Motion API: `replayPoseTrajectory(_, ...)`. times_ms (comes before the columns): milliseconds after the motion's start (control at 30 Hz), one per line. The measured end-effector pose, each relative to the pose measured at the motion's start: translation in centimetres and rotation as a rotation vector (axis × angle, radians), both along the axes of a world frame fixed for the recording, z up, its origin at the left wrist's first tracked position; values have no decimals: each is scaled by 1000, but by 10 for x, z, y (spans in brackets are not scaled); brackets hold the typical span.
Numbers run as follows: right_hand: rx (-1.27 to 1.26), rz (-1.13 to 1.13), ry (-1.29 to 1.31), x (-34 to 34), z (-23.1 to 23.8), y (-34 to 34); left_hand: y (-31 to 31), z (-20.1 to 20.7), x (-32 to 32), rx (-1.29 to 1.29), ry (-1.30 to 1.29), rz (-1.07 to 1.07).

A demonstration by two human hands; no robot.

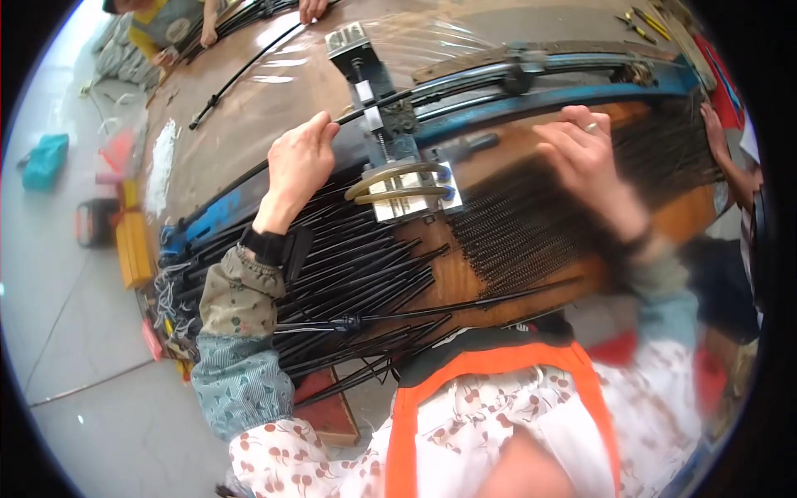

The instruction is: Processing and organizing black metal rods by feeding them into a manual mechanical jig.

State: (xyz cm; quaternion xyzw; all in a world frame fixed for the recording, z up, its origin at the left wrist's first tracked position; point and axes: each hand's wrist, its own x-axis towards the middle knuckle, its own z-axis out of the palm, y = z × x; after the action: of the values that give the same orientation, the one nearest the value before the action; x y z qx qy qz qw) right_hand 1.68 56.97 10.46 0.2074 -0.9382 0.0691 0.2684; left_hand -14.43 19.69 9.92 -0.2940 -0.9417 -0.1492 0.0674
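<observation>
My left hand (300,162) is closed, thumb and fingertips pinching a thin black tube (351,115) at the left side of a metal clamp fixture (382,129). The tube runs through the fixture toward the right. Two yellowish hoses (398,183) loop over the fixture's silver near end. My right hand (585,162), with a ring on it, is raised above a spread of long thin dark springs (519,241). Its fingers look bent, but motion smears them, and I cannot tell whether they hold anything. Below my left wrist lie many black tubes (365,270).
A blue rail (498,112) with rods crosses the table behind the fixture. A black cable (415,315) lies along the near edge. Pliers (652,23) rest at the far right. Other people's hands (209,35) are at the far left, and another person's arm (721,137) is at the right.
</observation>
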Motion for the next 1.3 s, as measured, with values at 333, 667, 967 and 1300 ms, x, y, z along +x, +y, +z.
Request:
replayPoseTrajectory(333,-244,116,-64,-19,-30,-45,-7,0,8,13,-2,0)
replayPoseTrajectory(667,-131,184,-470,-28,9,-33,-8,-12,-8,-13,363,-241)
replayPoseTrajectory(967,283,99,-602,178,-14,7,-51,13,34,-441,663,-17)
replayPoseTrajectory(1300,-204,183,114,142,-62,-11,86,-16,235,-76,-102,-436)
